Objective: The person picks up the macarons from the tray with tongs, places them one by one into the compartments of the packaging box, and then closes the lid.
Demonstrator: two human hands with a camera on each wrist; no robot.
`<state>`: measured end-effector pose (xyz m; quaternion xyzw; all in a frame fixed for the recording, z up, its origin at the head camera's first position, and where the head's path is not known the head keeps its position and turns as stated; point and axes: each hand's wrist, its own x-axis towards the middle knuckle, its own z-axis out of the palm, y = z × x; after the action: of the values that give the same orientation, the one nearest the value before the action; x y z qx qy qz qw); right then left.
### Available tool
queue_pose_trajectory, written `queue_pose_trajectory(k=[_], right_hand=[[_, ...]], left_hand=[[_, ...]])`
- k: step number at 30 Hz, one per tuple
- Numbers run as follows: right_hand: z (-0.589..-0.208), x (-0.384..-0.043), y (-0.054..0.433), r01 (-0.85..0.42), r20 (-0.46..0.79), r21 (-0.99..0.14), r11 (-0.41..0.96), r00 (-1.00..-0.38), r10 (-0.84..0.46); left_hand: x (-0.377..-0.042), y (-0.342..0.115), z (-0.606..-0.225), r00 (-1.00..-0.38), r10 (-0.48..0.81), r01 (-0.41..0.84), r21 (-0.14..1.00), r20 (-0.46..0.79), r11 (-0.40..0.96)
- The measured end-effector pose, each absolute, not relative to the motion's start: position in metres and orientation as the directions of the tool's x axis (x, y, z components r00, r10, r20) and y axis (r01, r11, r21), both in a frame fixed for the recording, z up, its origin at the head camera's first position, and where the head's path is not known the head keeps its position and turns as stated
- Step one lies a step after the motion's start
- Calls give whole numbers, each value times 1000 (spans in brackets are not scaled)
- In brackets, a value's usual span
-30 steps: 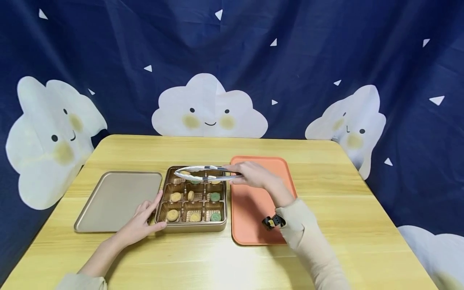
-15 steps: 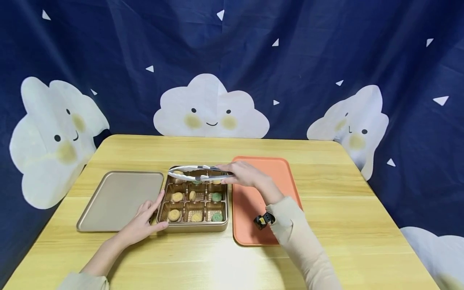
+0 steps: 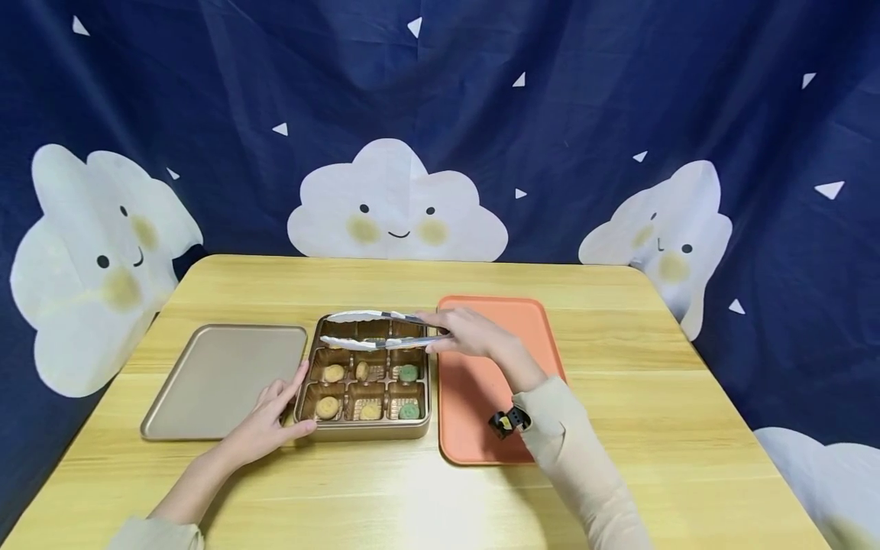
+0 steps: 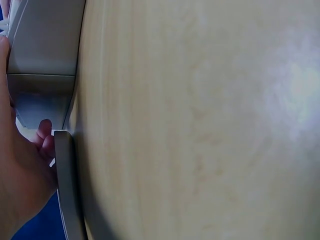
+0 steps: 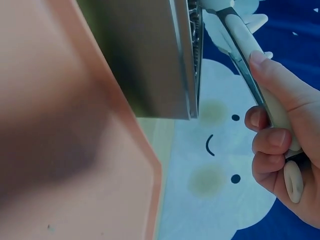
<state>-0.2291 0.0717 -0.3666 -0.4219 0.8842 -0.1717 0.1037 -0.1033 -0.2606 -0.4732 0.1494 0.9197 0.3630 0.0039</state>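
Observation:
A square tin [image 3: 364,433] with a brown divided insert stands mid-table in the head view. Yellow cookies [image 3: 327,408] and green cookies [image 3: 409,411] lie in its middle and front compartments. The back row is mostly hidden by metal tongs [image 3: 406,342], which my right hand [image 3: 470,334] grips by the handle end. Their two arms are spread over the tin's back row, and I see no cookie held between them. My left hand [image 3: 264,422] touches the tin's left side and front-left corner with extended fingers and thumb. In the right wrist view, fingers curl round the tongs [image 5: 245,50].
The tin's flat lid [image 3: 227,382] lies left of it, close to the left hand. An orange tray [image 3: 474,428] lies on the right under the right forearm. Behind the wooden table [image 3: 653,412] hangs a dark blue curtain [image 3: 550,114] with clouds.
The tongs have shifted a little to the left over the back row, and their arms have spread wider apart. The left hand stays where it was on the tin.

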Motion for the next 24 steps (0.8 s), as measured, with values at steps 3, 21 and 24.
queue_pose_trajectory(k=[3,21,24], right_hand=[[-365,-224,79,-711,-34,-375,595,-631,-775],[-381,-206,153,-634,86,-466,618,-727,-681],[-386,-200,169,-567,88,-521,638,-779,-621]], left_hand=[[-104,-261,-475,-953,285,280,669,106,688],[-106,-261,-475,-954,286,267,678,86,685],[-105,-261,-474,-955,285,261,678,79,687]])
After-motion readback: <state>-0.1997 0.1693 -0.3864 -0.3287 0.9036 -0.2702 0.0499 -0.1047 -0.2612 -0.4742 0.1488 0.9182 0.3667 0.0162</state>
